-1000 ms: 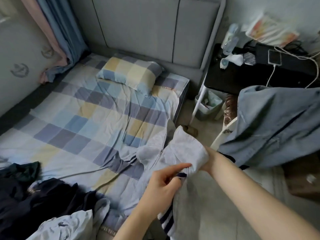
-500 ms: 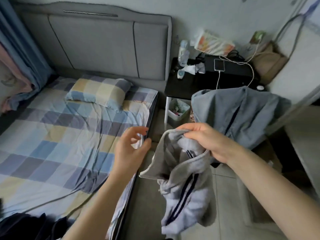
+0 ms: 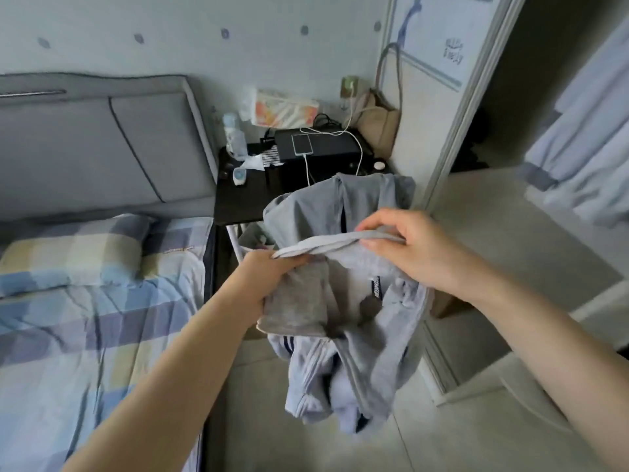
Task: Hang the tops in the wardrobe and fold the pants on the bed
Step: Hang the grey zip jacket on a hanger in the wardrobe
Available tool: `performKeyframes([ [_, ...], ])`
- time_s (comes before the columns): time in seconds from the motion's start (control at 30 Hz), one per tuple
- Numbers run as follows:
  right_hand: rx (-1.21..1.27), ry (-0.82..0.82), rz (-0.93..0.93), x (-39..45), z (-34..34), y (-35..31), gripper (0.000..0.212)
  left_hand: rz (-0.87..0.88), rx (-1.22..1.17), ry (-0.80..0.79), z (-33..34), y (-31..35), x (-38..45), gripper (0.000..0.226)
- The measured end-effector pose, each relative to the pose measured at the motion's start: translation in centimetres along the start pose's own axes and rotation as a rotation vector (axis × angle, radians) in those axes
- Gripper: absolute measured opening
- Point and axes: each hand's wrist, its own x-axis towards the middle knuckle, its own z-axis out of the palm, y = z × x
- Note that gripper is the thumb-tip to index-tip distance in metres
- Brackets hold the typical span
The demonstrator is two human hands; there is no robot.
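Grey top (image 3: 357, 321) held up; L hand (image 3: 272, 270) & R hand (image 3: 408, 247) grip collar.

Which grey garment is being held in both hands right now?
The light grey striped garment, gripped by left hand and right hand; the darker grey top hangs untouched behind.

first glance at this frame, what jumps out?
Both hands hold a grey striped garment up at centre, the left hand gripping one end of its band and the right hand the other. Behind it, another grey top hangs before the cluttered black bedside table; the checked bed lies left.
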Motion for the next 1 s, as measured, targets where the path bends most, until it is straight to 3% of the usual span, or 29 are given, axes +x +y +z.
performKeyframes([
  [0.13,-0.233,0.111,0.122,-1.3,-2.7,4.7,0.045,-0.186,-0.079,-0.241,3.6,3.8,1.6,0.024],
  [0.23,-0.589,0.149,0.264,-2.4,-4.2,8.5,0.037,-0.240,-0.036,-0.349,6.3,6.6,3.0,0.028],
  [0.3,-0.680,0.253,0.371,-2.9,-5.4,10.6,0.025,-0.259,0.041,-0.454,7.8,8.2,3.9,0.027],
  [0.43,-0.241,0.460,0.614,-3.1,-9.2,12.3,0.033,-0.270,0.105,-0.609,10.7,10.5,7.1,0.026],
  [0.53,0.193,0.605,0.723,-2.1,-12.0,12.0,0.020,-0.169,0.129,-0.534,13.5,12.1,10.8,0.023],
  [0.63,0.593,0.774,0.762,-0.3,-14.9,11.3,0.026,-0.036,0.226,-0.557,16.4,13.4,14.7,0.027],
  [0.77,0.645,0.891,0.715,2.4,-18.8,10.4,0.012,0.180,0.572,-0.580,20.0,15.6,19.2,0.048],
  [0.83,0.622,0.975,0.679,3.7,-20.9,10.5,0.006,0.235,0.611,-0.590,22.0,17.4,21.6,0.049],
  [1.0,0.611,1.176,0.608,6.4,-25.9,11.3,0.012,-0.140,0.302,-0.856,26.1,22.7,25.5,0.046],
])
